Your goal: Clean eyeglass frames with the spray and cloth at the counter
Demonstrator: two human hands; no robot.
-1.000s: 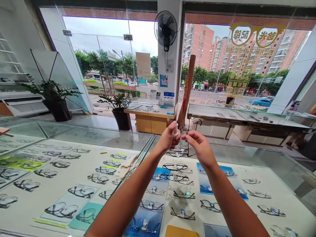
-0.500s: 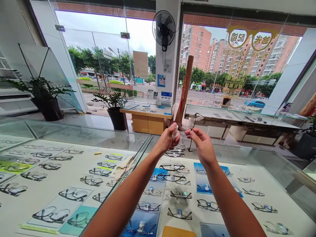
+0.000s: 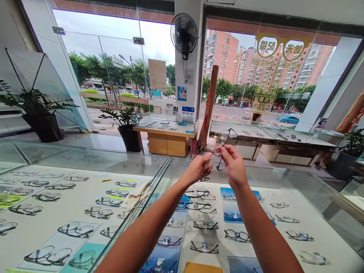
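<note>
My left hand [image 3: 199, 167] is closed around a small white spray bottle [image 3: 209, 163], mostly hidden by the fingers, with the thumb over its top. My right hand [image 3: 233, 165] pinches a pair of dark-rimmed eyeglasses [image 3: 223, 137] between thumb and fingertips. The glasses are held upright on edge, one lens above the fingers and a dark temple hanging below them. Bottle and glasses are close together above the glass display case [image 3: 170, 161], without touching as far as I can see.
Under the case's glass lie rows of eyeglasses [image 3: 204, 247] on white and blue cards. A beige cloth [image 3: 138, 197] lies near the case's dividing edge. Beyond are a wooden counter [image 3: 165, 142], a potted plant [image 3: 129, 132], a carved wooden post [image 3: 209, 102] and a wall fan [image 3: 184, 34].
The glasses have been raised and turned, so a lens now stands above my right fingers. My left hand with the bottle has moved slightly right and down. The view has shifted a little.
</note>
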